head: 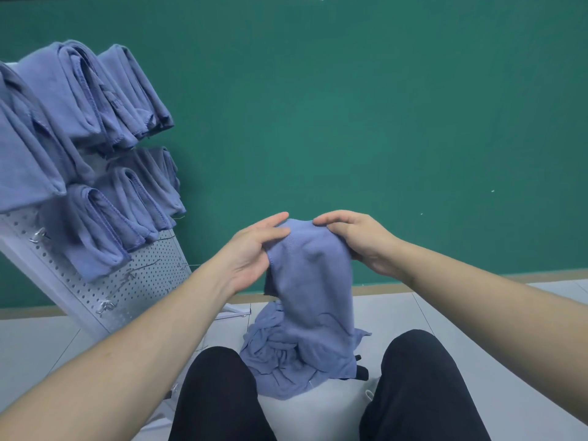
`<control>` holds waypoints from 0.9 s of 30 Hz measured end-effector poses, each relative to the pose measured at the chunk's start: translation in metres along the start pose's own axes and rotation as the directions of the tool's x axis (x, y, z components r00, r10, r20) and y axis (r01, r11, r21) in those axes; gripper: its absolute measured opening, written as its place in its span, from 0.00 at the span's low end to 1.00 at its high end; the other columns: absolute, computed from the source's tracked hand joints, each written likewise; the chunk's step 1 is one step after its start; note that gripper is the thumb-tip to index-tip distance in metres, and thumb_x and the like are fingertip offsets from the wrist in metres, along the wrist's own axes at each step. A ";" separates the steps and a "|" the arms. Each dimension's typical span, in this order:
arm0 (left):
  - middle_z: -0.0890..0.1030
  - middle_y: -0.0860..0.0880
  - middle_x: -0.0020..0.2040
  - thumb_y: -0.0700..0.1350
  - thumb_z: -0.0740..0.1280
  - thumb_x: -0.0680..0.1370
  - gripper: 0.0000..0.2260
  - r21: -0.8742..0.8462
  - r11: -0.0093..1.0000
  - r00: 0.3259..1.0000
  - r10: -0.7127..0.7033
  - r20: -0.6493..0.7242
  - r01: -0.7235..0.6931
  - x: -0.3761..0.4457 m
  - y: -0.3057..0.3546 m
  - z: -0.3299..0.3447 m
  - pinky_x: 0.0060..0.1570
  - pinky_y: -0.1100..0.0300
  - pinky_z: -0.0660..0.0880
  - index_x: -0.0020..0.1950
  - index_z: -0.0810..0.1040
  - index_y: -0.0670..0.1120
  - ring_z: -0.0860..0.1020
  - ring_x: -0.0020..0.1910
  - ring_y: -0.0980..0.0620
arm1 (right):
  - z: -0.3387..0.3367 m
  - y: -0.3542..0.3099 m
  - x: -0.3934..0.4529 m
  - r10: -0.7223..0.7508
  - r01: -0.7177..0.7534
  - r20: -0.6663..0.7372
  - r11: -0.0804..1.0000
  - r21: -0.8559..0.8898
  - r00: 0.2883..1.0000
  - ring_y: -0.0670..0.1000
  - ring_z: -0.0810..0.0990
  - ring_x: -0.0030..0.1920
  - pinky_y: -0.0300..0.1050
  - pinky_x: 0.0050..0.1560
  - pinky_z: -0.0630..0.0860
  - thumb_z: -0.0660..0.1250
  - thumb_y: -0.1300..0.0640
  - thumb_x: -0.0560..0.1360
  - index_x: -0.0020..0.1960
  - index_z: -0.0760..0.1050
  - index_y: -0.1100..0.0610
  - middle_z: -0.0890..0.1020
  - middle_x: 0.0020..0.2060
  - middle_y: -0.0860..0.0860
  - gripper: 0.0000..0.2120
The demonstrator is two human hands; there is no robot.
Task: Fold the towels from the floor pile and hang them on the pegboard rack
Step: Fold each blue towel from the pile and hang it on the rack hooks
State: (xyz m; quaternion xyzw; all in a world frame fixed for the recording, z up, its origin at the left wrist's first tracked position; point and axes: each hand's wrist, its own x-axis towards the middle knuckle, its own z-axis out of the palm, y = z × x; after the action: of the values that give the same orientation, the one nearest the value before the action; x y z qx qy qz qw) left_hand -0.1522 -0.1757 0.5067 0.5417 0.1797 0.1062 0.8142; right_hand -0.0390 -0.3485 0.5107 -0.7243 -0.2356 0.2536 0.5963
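A blue towel [313, 281] hangs in front of me, held up by its top edge. My left hand [254, 253] pinches the towel's upper left corner between thumb and fingers. My right hand [356, 237] grips the upper right part, fingers curled over the top. Below it, a crumpled pile of blue towels [280, 361] lies on the pale floor between my knees. At the left stands a white pegboard rack [136, 281], tilted in view, with several folded blue towels [95, 122] hung on its hooks in two rows.
A green wall [381, 122] fills the background, with a wooden skirting strip along the floor. Bare metal hooks [106, 305] stick out low on the pegboard. My legs in black trousers [219, 399] frame the pile. A small black object [361, 372] lies beside the pile.
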 end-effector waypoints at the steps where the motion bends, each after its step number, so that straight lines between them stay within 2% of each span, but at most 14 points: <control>1: 0.81 0.44 0.63 0.31 0.66 0.77 0.23 0.011 1.000 1.000 -0.003 0.016 0.003 0.000 -0.001 -0.001 0.52 0.62 0.78 0.71 0.74 0.43 0.82 0.56 0.54 | 0.001 0.000 0.003 0.034 -0.033 -0.017 0.998 0.048 0.999 0.49 0.80 0.43 0.43 0.44 0.76 0.60 0.64 0.80 0.49 0.84 0.52 0.86 0.48 0.51 0.15; 3: 0.79 0.45 0.66 0.28 0.65 0.76 0.28 0.047 0.999 0.999 0.006 0.036 -0.007 -0.002 -0.003 0.001 0.54 0.58 0.78 0.74 0.71 0.45 0.80 0.60 0.51 | 0.002 -0.003 0.005 0.078 -0.077 -0.002 0.980 0.184 0.997 0.49 0.81 0.47 0.45 0.51 0.77 0.60 0.64 0.80 0.51 0.84 0.52 0.86 0.51 0.50 0.14; 5: 0.78 0.49 0.68 0.27 0.65 0.76 0.33 0.103 0.994 0.998 0.018 0.056 -0.024 -0.003 -0.007 0.002 0.50 0.55 0.80 0.77 0.67 0.51 0.81 0.59 0.51 | -0.002 -0.007 0.003 0.083 -0.101 0.078 0.957 0.270 0.993 0.48 0.83 0.48 0.44 0.50 0.79 0.62 0.62 0.79 0.57 0.82 0.51 0.86 0.51 0.49 0.13; 7: 0.76 0.51 0.70 0.26 0.64 0.76 0.37 0.118 0.992 0.996 0.025 0.086 -0.035 -0.001 -0.008 0.003 0.48 0.54 0.81 0.79 0.64 0.55 0.82 0.58 0.52 | -0.008 -0.009 0.002 0.062 -0.109 0.171 0.953 0.281 0.983 0.51 0.82 0.48 0.45 0.47 0.78 0.65 0.63 0.78 0.62 0.79 0.48 0.84 0.49 0.51 0.17; 9: 0.76 0.49 0.69 0.25 0.64 0.76 0.37 0.139 0.988 0.995 0.059 0.084 -0.070 0.001 -0.006 0.003 0.50 0.57 0.80 0.77 0.67 0.55 0.82 0.56 0.52 | -0.013 -0.006 0.002 0.038 -0.085 0.198 0.968 0.238 0.979 0.53 0.80 0.47 0.48 0.48 0.76 0.67 0.68 0.76 0.62 0.79 0.48 0.81 0.49 0.54 0.20; 11: 0.80 0.43 0.63 0.25 0.64 0.76 0.31 0.171 0.981 0.994 0.074 0.078 -0.086 0.002 -0.002 0.003 0.53 0.59 0.79 0.72 0.74 0.54 0.81 0.51 0.49 | -0.015 -0.004 0.002 0.027 -0.050 0.169 0.990 0.131 0.985 0.54 0.79 0.46 0.50 0.51 0.75 0.67 0.71 0.75 0.57 0.82 0.51 0.82 0.50 0.56 0.19; 13: 0.83 0.40 0.57 0.27 0.65 0.77 0.24 0.173 0.984 0.995 0.036 0.088 -0.051 0.000 0.000 0.002 0.54 0.60 0.79 0.65 0.80 0.51 0.81 0.49 0.49 | -0.016 -0.004 0.001 0.037 -0.042 0.149 0.999 0.032 0.988 0.53 0.80 0.47 0.48 0.54 0.75 0.68 0.71 0.75 0.54 0.83 0.52 0.84 0.52 0.53 0.16; 17: 0.84 0.42 0.59 0.30 0.68 0.76 0.15 0.155 0.988 1.000 0.019 0.016 -0.021 0.002 -0.005 0.000 0.50 0.63 0.78 0.58 0.83 0.45 0.83 0.49 0.52 | -0.020 -0.006 0.002 0.088 -0.088 0.155 0.996 -0.005 0.984 0.50 0.82 0.48 0.43 0.56 0.77 0.69 0.68 0.76 0.52 0.83 0.54 0.85 0.52 0.52 0.12; 20: 0.85 0.44 0.55 0.30 0.66 0.78 0.15 0.149 0.989 1.000 0.003 -0.019 0.000 0.001 -0.009 0.001 0.43 0.62 0.80 0.61 0.81 0.43 0.84 0.46 0.54 | -0.022 -0.005 0.001 0.088 -0.062 0.147 0.982 -0.178 0.985 0.49 0.82 0.47 0.46 0.57 0.79 0.68 0.63 0.78 0.51 0.84 0.53 0.86 0.53 0.52 0.08; 23: 0.85 0.48 0.57 0.33 0.66 0.79 0.18 0.197 0.980 1.000 -0.019 0.002 0.018 -0.001 -0.010 0.002 0.43 0.57 0.80 0.66 0.79 0.50 0.84 0.48 0.55 | -0.022 -0.005 -0.002 0.071 -0.030 0.101 0.933 -0.360 0.992 0.49 0.80 0.45 0.46 0.50 0.81 0.64 0.57 0.80 0.50 0.83 0.50 0.85 0.52 0.50 0.10; 25: 0.83 0.48 0.61 0.32 0.67 0.78 0.22 0.200 0.980 1.000 -0.018 0.022 0.013 -0.001 -0.010 0.001 0.46 0.57 0.80 0.68 0.76 0.51 0.83 0.51 0.53 | -0.022 -0.005 -0.003 0.079 -0.042 0.084 0.927 -0.372 0.993 0.48 0.78 0.44 0.45 0.47 0.81 0.63 0.56 0.81 0.51 0.83 0.49 0.84 0.50 0.49 0.10; 27: 0.81 0.43 0.62 0.29 0.67 0.77 0.24 0.179 0.984 1.000 -0.010 0.025 0.005 -0.001 -0.008 -0.001 0.49 0.61 0.80 0.70 0.75 0.48 0.83 0.52 0.52 | -0.022 -0.004 -0.003 0.110 -0.077 0.095 0.953 -0.294 0.989 0.47 0.79 0.46 0.46 0.50 0.80 0.65 0.56 0.80 0.52 0.83 0.51 0.84 0.50 0.47 0.08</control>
State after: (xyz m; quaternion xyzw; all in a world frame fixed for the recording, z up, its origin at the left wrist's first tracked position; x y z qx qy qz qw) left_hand -0.1532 -0.1784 0.4991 0.6135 0.1802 0.0796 0.7648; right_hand -0.0270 -0.3655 0.5186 -0.7990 -0.2680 0.2838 0.4574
